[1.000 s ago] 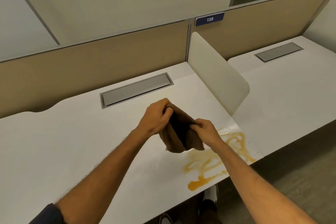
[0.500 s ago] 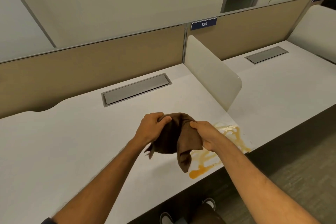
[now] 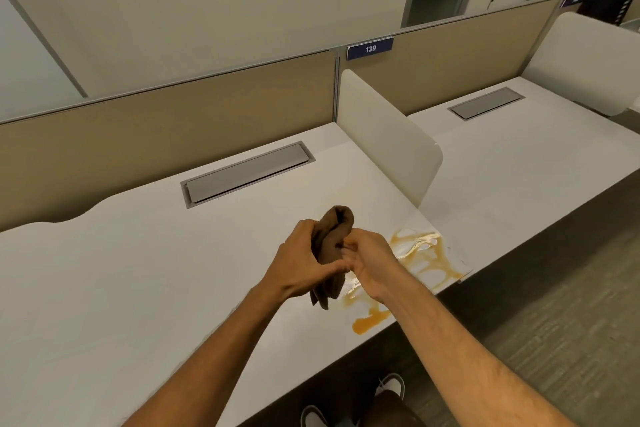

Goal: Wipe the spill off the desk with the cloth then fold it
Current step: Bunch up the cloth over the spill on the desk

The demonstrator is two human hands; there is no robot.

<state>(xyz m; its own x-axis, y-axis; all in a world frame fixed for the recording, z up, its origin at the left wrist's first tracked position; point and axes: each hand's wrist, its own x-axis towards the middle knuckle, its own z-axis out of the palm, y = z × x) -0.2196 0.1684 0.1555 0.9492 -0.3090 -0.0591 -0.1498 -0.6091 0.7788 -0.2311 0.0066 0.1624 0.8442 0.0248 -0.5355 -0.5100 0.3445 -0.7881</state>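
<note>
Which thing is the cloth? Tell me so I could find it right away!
Look at the white desk beside the short white divider. Near its front edge, next to the orange spill, the left hand and right hand meet. The cloth is the bunched brown thing squeezed between them, the only dark, soft thing there.

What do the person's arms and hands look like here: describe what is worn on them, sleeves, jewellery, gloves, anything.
Both forearms are bare to the bottom edge of the picture, with no sleeve showing on either. The left hand and the right hand wear no gloves, and no ring, watch or bracelet can be seen on the fingers or wrists. No markings show on either arm.
</note>
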